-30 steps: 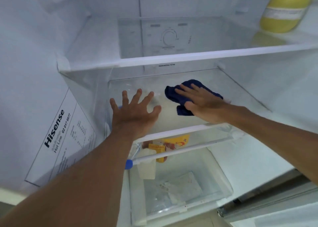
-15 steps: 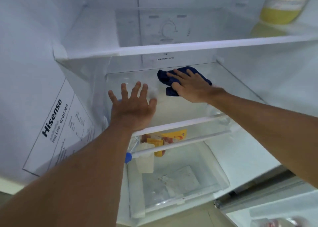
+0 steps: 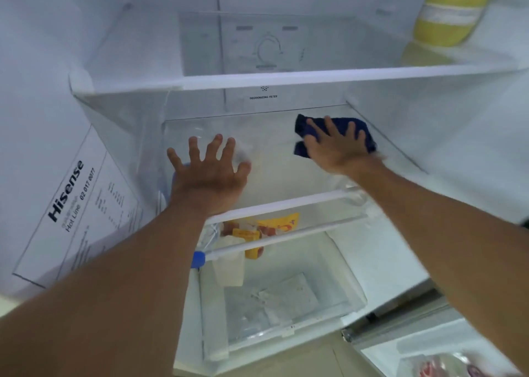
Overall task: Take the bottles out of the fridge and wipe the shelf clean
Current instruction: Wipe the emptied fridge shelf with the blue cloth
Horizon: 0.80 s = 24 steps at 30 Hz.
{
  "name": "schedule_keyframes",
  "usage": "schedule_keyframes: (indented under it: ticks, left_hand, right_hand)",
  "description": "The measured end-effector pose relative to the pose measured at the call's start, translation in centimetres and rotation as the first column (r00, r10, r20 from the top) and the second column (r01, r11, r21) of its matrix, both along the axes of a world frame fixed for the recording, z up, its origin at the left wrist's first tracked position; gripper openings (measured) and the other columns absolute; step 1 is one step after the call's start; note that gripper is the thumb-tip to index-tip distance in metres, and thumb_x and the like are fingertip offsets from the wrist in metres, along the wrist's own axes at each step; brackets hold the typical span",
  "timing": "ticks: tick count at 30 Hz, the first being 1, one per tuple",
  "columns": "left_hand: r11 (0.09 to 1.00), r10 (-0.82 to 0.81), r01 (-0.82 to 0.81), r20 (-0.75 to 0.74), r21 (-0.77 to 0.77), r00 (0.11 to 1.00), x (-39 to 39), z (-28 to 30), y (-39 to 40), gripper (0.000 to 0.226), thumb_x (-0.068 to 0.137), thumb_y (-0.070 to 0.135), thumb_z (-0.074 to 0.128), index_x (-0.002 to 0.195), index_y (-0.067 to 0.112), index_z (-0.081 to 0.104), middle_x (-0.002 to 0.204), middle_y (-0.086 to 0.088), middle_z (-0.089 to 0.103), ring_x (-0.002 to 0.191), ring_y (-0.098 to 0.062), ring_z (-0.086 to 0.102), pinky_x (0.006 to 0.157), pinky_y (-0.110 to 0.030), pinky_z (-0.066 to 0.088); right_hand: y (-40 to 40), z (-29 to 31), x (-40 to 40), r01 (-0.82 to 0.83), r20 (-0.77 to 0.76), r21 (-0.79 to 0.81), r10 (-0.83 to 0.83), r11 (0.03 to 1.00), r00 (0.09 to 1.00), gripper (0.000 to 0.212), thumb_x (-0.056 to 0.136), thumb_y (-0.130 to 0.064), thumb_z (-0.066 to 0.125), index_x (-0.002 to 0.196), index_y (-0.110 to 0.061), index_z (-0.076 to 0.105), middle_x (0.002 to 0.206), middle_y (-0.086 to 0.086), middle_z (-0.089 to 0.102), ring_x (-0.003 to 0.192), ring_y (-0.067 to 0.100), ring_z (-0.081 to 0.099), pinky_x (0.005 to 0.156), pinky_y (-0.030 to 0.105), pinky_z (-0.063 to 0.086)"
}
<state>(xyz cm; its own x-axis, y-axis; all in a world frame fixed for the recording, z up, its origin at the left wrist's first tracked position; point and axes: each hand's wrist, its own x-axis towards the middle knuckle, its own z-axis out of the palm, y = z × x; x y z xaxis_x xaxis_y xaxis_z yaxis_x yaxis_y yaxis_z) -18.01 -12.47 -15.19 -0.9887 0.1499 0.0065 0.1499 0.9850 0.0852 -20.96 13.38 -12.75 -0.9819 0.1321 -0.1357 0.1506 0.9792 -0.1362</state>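
The glass fridge shelf (image 3: pixel 274 176) with a white front rim lies in the middle of the head view. My right hand (image 3: pixel 337 147) presses flat on a dark blue cloth (image 3: pixel 363 132) at the shelf's back right. My left hand (image 3: pixel 209 173) rests palm down on the shelf's front left, fingers spread, holding nothing. No bottle stands on this shelf. A yellow bottle (image 3: pixel 449 13) with a pale label stands on the upper shelf (image 3: pixel 286 80) at the far right.
Below the shelf a clear drawer (image 3: pixel 286 299) is pulled out; it holds a yellow packet (image 3: pixel 274 228) and a white carton (image 3: pixel 229 265). A Hisense sticker (image 3: pixel 77 213) is on the left wall. The door bin (image 3: pixel 446 362) shows at bottom right.
My right hand has slid the blue cloth from the middle of the shelf toward its back right. My left hand has stayed pressed on the shelf's front left.
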Motion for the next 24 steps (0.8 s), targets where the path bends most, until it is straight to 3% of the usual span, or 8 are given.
schedule_keyframes:
  ticks: [4, 7, 11, 14, 16, 19, 22, 24]
  left_hand:
    - [1.000, 0.008, -0.008, -0.002, 0.000, 1.000, 0.0, 0.0, 0.1, 0.071, 0.100, 0.066, 0.005, 0.165, 0.035, 0.002, 0.174, 0.010, -0.005, 0.160, -0.035, -0.007, 0.121, -0.070, -0.003]
    - [1.000, 0.017, -0.017, 0.006, 0.018, 1.000, -0.1, -0.1, 0.1, 0.073, 0.099, 0.069, 0.006, 0.165, 0.037, 0.003, 0.174, 0.012, -0.004, 0.160, -0.034, -0.006, 0.122, -0.069, -0.003]
    - [0.999, 0.021, -0.021, 0.003, 0.027, 1.000, -0.3, -0.2, 0.2, 0.078, 0.095, 0.075, 0.005, 0.164, 0.039, 0.003, 0.174, 0.013, -0.004, 0.160, -0.033, -0.007, 0.122, -0.068, -0.006]
    - [0.999, 0.026, -0.026, 0.002, 0.028, 1.000, -0.4, -0.2, 0.1, 0.079, 0.095, 0.076, 0.006, 0.164, 0.040, 0.003, 0.174, 0.013, -0.004, 0.160, -0.032, -0.008, 0.122, -0.068, -0.007]
    - [0.999, 0.016, -0.016, -0.001, 0.030, 1.000, -0.4, -0.3, 0.2, 0.080, 0.094, 0.077, 0.005, 0.164, 0.040, 0.003, 0.174, 0.012, -0.003, 0.160, -0.032, -0.008, 0.122, -0.068, -0.007]
    - [0.999, 0.017, -0.016, -0.018, 0.033, 1.000, -0.4, -0.5, 0.0, 0.081, 0.093, 0.079, 0.004, 0.164, 0.041, 0.003, 0.174, 0.012, -0.003, 0.160, -0.032, -0.007, 0.122, -0.068, -0.006]
    - [0.999, 0.011, -0.010, -0.020, 0.038, 1.000, -0.3, -0.4, 0.0, 0.081, 0.093, 0.079, 0.004, 0.164, 0.040, 0.003, 0.175, 0.012, -0.002, 0.160, -0.032, -0.007, 0.122, -0.067, -0.006]
    - [0.999, 0.012, -0.011, -0.026, 0.033, 1.000, -0.2, -0.3, 0.1, 0.081, 0.093, 0.079, 0.004, 0.164, 0.040, 0.003, 0.175, 0.012, -0.003, 0.160, -0.032, -0.007, 0.122, -0.068, -0.006]
  right_hand:
    - [-3.8, -1.0, 4.1, -0.180, -0.059, -0.006, 0.179, 0.984, 0.982, 0.062, 0.098, -0.054, 0.010, 0.159, -0.044, -0.001, 0.170, -0.007, -0.005, 0.154, 0.039, -0.008, 0.123, 0.056, -0.005]
    - [-0.3, -0.6, 10.2, -0.292, -0.105, 0.030, 0.293, 0.956, 0.950, 0.073, 0.088, -0.055, 0.001, 0.159, -0.043, 0.006, 0.170, -0.009, 0.003, 0.156, 0.029, 0.001, 0.125, 0.047, 0.006]
    - [7.0, 0.3, 4.3, -0.059, -0.044, 0.085, 0.062, 0.995, 0.997, 0.066, 0.096, -0.053, 0.011, 0.160, -0.036, 0.008, 0.170, -0.006, 0.003, 0.156, 0.028, 0.004, 0.124, 0.049, 0.006]
    - [4.7, -0.1, -1.6, 0.080, -0.031, 0.009, -0.080, 0.997, 0.996, 0.070, 0.094, -0.057, 0.009, 0.160, -0.035, 0.001, 0.171, -0.002, -0.003, 0.154, 0.040, -0.002, 0.123, 0.054, 0.000]
    - [2.3, -0.3, -1.6, 0.003, -0.010, 0.017, -0.002, 1.000, 1.000, 0.069, 0.095, -0.054, 0.003, 0.161, -0.034, -0.001, 0.170, -0.003, -0.007, 0.153, 0.043, -0.007, 0.123, 0.055, -0.003]
    - [2.6, -1.2, 4.7, -0.258, -0.008, 0.099, 0.260, 0.961, 0.965, 0.088, 0.078, -0.055, -0.013, 0.161, -0.030, 0.003, 0.170, -0.004, -0.008, 0.155, 0.037, -0.008, 0.124, 0.054, 0.004]
    - [6.9, -2.0, 9.0, -0.198, -0.047, 0.024, 0.199, 0.980, 0.979, 0.076, 0.086, -0.055, -0.006, 0.159, -0.036, 0.003, 0.171, -0.005, -0.001, 0.157, 0.024, -0.002, 0.124, 0.048, 0.010]
    - [8.6, -1.6, 6.5, -0.119, -0.031, 0.060, 0.121, 0.991, 0.992, 0.075, 0.090, -0.051, -0.001, 0.159, -0.029, 0.017, 0.171, 0.002, -0.002, 0.156, 0.029, -0.002, 0.123, 0.052, 0.010]
